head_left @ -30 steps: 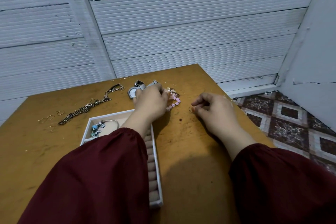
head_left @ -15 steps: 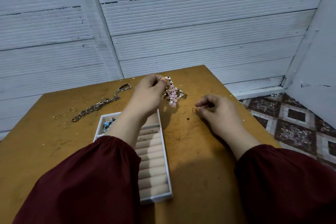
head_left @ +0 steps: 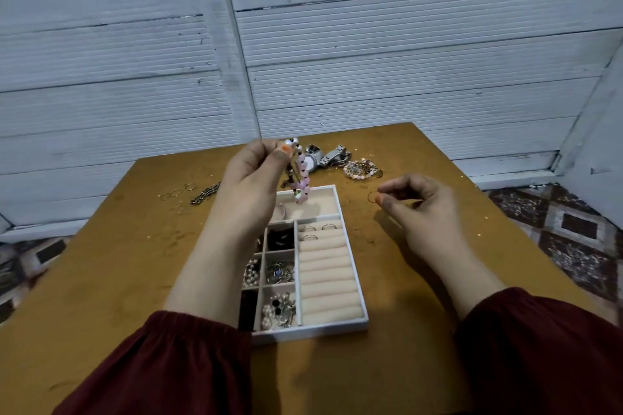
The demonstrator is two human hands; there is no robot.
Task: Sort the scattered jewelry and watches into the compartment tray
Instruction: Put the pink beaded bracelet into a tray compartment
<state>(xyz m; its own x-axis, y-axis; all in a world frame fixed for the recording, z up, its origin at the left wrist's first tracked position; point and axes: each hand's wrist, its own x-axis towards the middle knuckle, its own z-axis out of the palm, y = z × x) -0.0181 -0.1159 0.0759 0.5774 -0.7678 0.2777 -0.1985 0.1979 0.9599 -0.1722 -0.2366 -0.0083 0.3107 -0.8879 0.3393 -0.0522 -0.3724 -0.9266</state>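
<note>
Likely a plain room at home: a worn brown surface (head_left: pixel 118 263) against white ribbed wall panels (head_left: pixel 371 77), with patterned maroon floor tiles (head_left: pixel 566 222) on the right.

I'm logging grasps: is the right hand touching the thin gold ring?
Touching. The head view shows the right hand pinching the thin gold ring at its fingertips.

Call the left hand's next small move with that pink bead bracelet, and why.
Probably lower it and let go into the tray's wide far compartment: the left hand pinches the pink bead bracelet by its top, and its lower end hangs over that compartment, where bare lining shows. The right hand pinches a thin ring.
</note>
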